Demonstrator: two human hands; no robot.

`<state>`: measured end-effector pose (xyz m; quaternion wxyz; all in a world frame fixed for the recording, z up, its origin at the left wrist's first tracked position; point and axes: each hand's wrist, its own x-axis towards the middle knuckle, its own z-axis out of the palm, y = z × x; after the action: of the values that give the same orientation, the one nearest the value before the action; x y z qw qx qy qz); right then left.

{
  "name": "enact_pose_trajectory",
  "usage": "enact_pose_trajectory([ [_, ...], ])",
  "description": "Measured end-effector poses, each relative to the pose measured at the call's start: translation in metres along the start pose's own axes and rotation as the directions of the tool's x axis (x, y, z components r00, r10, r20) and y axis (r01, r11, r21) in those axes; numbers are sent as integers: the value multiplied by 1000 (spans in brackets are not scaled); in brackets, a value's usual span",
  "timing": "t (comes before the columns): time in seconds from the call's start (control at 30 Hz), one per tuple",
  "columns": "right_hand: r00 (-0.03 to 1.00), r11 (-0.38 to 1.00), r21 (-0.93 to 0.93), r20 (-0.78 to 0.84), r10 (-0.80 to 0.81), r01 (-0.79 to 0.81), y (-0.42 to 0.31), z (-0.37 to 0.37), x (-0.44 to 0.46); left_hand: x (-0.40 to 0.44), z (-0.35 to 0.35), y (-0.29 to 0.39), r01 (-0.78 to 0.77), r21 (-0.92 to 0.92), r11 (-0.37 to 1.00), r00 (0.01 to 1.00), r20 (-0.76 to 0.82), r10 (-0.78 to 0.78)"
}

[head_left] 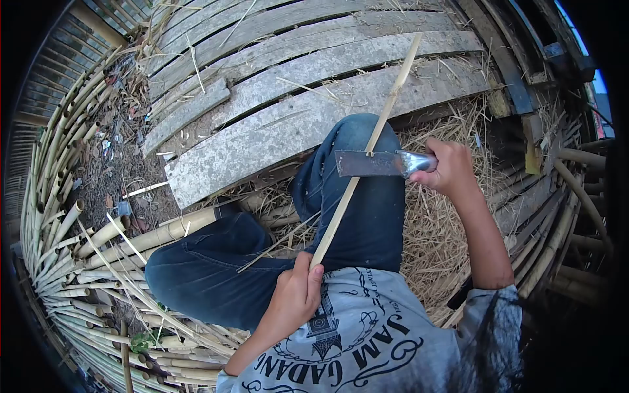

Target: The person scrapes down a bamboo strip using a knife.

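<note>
A long pale bamboo strip [339, 219] runs slantwise across my raised knee, its far end over the wooden planks. My left hand [296, 293] is closed around the strip's near end, close to my shirt. In my right hand [447, 166] is the shiny metal handle of a broad-bladed knife [370, 164]. The dark, flat blade lies crosswise over the strip above my knee, and a small curl of shaving shows at the blade's upper edge. How deep the edge bites cannot be made out.
Weathered wooden planks [282, 108] form a low platform ahead. Many cut bamboo poles [78, 288] are piled along the left, and one thick pole [157, 230] lies beside my bent leg. Straw-like shavings [432, 242] cover the ground at right. More bamboo [557, 242] stands at the far right.
</note>
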<state>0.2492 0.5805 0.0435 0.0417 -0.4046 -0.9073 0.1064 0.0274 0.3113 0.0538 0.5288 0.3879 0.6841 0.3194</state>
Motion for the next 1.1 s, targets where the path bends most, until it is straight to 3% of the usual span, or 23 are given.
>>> enact_pose_trajectory([
  [0.13,998,999,16,-58,-28,29,1,0,6,0,1,-3,-31,6,1000,999,-35,31],
  [0.23,989,997,10,-120,82,-81,13,-7,7,-4,1,-5,-22,-4,1000,999,-35,21],
  [0.3,971,971,-61,-69,228,-232,12,-20,8,-2,1,-7,-44,59,997,995,-83,49],
  [0.37,963,964,-34,-70,260,-263,-8,-18,3,1,2,-4,-41,-24,999,999,-18,40],
  [0.47,961,962,28,-33,273,-272,-40,-14,-5,2,-2,0,-6,35,999,999,-47,7],
  [0.53,999,998,61,39,-12,9,-53,0,-14,1,-3,6,-10,73,997,998,-54,14],
  [0.57,999,998,66,37,-4,2,-51,5,-13,1,-4,7,-25,111,993,997,-65,33],
  [0.63,989,988,46,3,-147,147,-42,10,-2,-2,-1,-3,-80,111,991,993,-72,88],
  [0.67,997,997,33,-20,-73,74,-30,5,6,-4,0,-5,-125,101,987,987,-84,134],
  [0.7,986,979,131,-35,161,-156,-11,4,18,-5,-2,-4,-124,102,987,988,-77,132],
  [0.77,990,995,-85,-136,47,-59,7,-10,32,-5,-7,4,-73,145,987,996,-38,79],
  [0.9,995,999,-12,-94,39,-40,-30,-2,19,0,-3,-4,-74,60,995,996,-36,76],
  [0.97,968,962,-117,59,-242,248,-47,-10,11,-1,-3,-3,-68,31,997,997,-31,69],
  [1.0,947,944,-116,-63,-316,308,-34,-6,15,-1,-6,-4,-60,32,998,998,-6,60],
  [1.03,980,988,-110,-156,-126,109,-13,-3,22,-2,-6,0,-49,40,998,999,1,49],
  [1.1,967,996,27,-239,86,-82,30,2,31,2,-3,14,-100,96,990,992,-72,107],
])
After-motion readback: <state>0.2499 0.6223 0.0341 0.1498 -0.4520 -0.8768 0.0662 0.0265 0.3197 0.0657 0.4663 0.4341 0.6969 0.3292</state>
